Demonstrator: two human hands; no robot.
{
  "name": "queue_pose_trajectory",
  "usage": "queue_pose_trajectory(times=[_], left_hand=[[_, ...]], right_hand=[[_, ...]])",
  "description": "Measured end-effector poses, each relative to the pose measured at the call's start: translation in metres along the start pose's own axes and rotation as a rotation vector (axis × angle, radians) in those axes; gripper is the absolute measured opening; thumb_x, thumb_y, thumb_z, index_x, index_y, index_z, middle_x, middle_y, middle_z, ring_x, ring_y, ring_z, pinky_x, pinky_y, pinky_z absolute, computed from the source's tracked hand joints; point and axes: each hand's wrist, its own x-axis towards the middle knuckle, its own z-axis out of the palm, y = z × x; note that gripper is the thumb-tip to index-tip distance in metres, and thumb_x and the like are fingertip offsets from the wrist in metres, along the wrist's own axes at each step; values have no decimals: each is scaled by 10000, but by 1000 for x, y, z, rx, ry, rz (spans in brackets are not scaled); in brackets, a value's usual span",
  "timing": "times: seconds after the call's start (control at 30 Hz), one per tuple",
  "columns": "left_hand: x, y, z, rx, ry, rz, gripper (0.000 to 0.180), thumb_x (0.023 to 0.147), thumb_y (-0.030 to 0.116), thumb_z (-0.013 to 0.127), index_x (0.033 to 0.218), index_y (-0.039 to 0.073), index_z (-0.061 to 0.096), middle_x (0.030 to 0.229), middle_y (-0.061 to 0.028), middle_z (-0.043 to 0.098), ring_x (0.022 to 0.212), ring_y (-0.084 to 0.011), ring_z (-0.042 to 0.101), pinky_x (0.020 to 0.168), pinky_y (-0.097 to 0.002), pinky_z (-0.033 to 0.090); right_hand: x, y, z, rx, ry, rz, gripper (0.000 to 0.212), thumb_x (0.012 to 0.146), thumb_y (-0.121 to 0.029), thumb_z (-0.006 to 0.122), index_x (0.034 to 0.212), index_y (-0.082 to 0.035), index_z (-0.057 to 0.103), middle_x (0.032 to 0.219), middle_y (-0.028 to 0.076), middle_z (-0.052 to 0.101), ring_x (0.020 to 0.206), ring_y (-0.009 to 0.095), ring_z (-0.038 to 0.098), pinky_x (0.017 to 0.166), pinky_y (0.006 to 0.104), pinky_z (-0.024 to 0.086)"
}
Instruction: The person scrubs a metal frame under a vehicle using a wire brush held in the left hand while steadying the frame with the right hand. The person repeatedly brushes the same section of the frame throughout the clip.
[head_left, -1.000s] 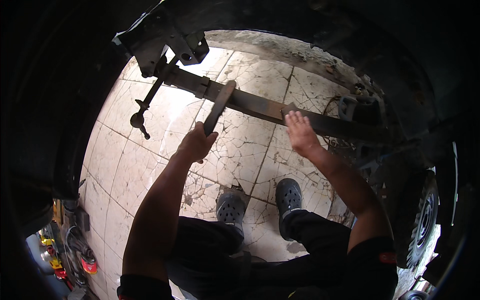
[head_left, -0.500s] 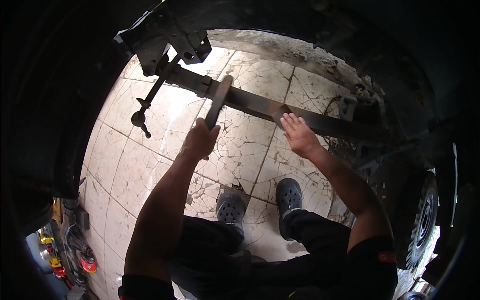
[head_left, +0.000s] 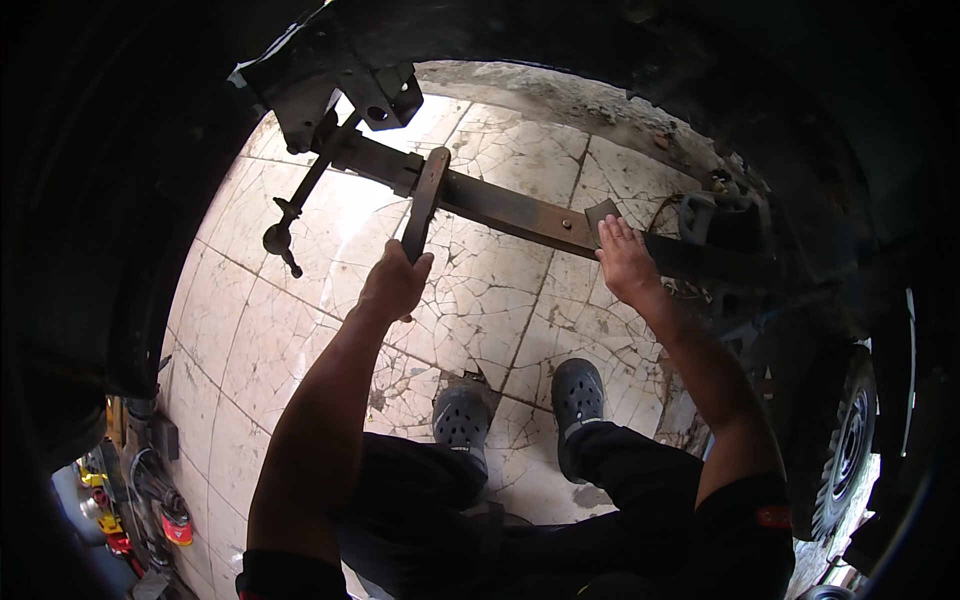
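Observation:
A long dark metal beam (head_left: 500, 207) runs across in front of me, with a rusty brown stretch near its middle. My left hand (head_left: 391, 283) is closed round a flat dark bar (head_left: 429, 190) with a rounded, rusty end, and this bar lies across the beam left of the middle. To the right, my right hand (head_left: 629, 262) rests with fingers stretched flat over a small dark square sheet (head_left: 603, 212), which looks like sandpaper, on the beam. A small round bolt head or hole (head_left: 567, 224) shows on the beam just left of the sheet.
A black bracket (head_left: 375, 95) and a rod with a ball-shaped end (head_left: 277, 238) are at the upper left. Cracked pale tiles (head_left: 480, 270) lie below, with my grey clogs (head_left: 578, 393) on them. A tyre (head_left: 848, 440) stands at the right; tools lie at lower left.
My right hand and the dark sheet have slid right along the beam, uncovering the small round spot. The left hand and its bar have shifted slightly left.

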Motion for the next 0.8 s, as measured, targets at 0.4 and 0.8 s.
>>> queue_pose_trajectory(times=[0.4,0.8], left_hand=[[0,1,-3,46,1,0,498,962,383,562,1119,-66,413,866,-266,655,581,-305,685,558,-394,586],[0,-2,-2,46,28,27,485,952,372,573,1089,-66,414,798,-263,660,565,-342,674,574,-420,581]], right_hand=[[2,1,0,-5,-14,37,501,1013,-278,412,1417,18,419,1492,200,402,1384,367,372,1147,492,273],[3,-10,2,34,6,-18,490,1007,-250,451,1421,11,422,1498,209,392,1405,370,345,1145,504,273]])
